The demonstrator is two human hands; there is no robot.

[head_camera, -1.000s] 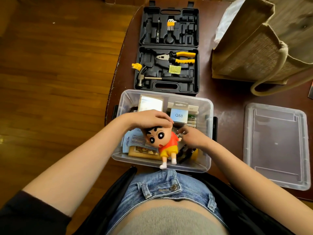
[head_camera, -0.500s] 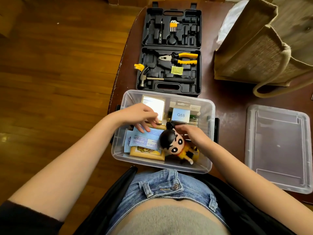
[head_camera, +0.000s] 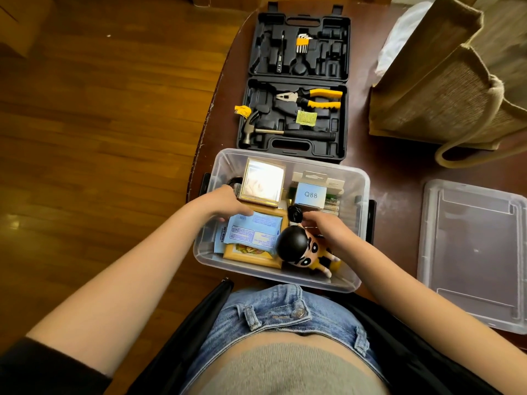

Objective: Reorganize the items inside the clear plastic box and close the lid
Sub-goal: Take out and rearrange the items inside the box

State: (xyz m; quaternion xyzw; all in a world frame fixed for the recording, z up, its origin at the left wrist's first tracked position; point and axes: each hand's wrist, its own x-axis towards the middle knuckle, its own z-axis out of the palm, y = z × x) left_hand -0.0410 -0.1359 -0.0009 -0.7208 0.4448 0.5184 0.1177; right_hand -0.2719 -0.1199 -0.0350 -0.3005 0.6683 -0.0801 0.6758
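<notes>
The clear plastic box (head_camera: 353, 252) stands open-topped, so it can be entered from above, but inside both hands, left hand (head_camera: 225, 203) and right hand (head_camera: 325, 228), the lying cartoon figurine (head_camera: 302, 249), the blue packets (head_camera: 253, 232), the mirrored case (head_camera: 263, 183) and the Q88 box (head_camera: 310, 194) crowd it. The open black tool case (head_camera: 296, 81) sits right at its far wall. To the right, bare table (head_camera: 396, 189) separates the box from the lid (head_camera: 473, 252), with the jute bag (head_camera: 445, 89) further back.

Dark wooden table (head_camera: 396, 178) carries clear plastic box (head_camera: 360, 223), lid (head_camera: 473, 252), open tool case (head_camera: 296, 81), jute bag (head_camera: 445, 89).
</notes>
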